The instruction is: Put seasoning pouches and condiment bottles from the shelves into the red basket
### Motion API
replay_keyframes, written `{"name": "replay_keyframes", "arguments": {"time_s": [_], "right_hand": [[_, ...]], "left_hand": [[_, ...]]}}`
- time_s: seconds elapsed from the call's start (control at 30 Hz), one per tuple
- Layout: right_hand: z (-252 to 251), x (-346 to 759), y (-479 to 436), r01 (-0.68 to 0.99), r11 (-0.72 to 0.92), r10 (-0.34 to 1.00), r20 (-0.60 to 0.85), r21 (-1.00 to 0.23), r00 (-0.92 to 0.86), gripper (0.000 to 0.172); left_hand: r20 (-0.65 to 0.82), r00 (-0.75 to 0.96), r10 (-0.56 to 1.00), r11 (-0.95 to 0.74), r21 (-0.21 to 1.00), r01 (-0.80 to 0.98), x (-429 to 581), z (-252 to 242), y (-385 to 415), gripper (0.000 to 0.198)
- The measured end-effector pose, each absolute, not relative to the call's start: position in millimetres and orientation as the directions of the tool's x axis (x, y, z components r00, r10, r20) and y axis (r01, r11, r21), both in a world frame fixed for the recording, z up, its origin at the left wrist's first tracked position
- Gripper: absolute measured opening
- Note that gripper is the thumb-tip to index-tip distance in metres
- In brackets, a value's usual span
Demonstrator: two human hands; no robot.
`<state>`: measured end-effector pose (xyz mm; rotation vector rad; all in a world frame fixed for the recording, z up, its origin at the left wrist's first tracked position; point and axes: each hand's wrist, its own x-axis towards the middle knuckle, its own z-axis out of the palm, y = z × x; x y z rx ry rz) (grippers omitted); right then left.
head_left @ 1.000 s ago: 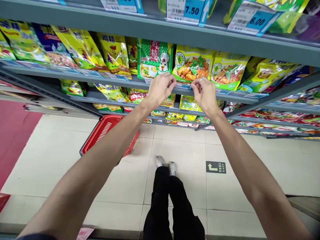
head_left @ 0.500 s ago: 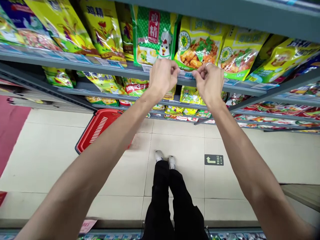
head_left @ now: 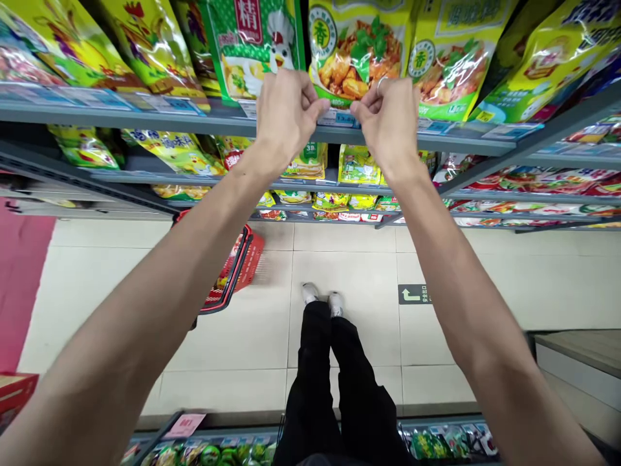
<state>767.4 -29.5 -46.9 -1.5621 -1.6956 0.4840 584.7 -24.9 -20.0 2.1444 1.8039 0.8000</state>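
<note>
**Closer in, view tipped down**

The left hand (head_left: 286,113) and right hand (head_left: 391,120) have drawn together on the tag (head_left: 338,118); the view has moved nearer the shelf (head_left: 145,118) and dipped, so the top shelf is gone; the basket (head_left: 241,259) now shows side-on behind the left forearm; a low rack (head_left: 204,453) has appeared.

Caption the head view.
Left hand and right hand pinch a small blue-white price label on a grey shelf edge.
</note>
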Motion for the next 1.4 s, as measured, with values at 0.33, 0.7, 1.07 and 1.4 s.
{"name": "replay_keyframes", "arguments": {"time_s": [0.33,0.7,1.07,1.4], "right_hand": [[-38.9,787.1,-32.2,0.745,0.460,0.862,0.443,-0.483,-0.245,0.022],[-8.2,739.6,-63.1,0.638,0.433,0.879,0.457,-0.637,-0.140,0.030],[1.9,652.3,-19.7,0.764,0.439,0.861,0.466,-0.474,-0.205,0.052],[11.5,627.2,-64.6,0.718,0.444,0.851,0.503,-0.535,-0.151,0.053]], "left_hand": [[0.342,0.293,0.893,-0.392,0.271,0.879,579.3,-18.3,-20.9,0.018],[0.427,-0.101,0.898,-0.223,0.641,0.734,526.0,-7.9,-40.4,0.047],[0.380,-0.292,0.877,-0.117,0.761,0.638,511.4,-25.8,4.9,0.052],[0.475,-0.156,0.866,-0.241,0.670,0.703,459.1,-7.5,-52.6,0.042]]}}
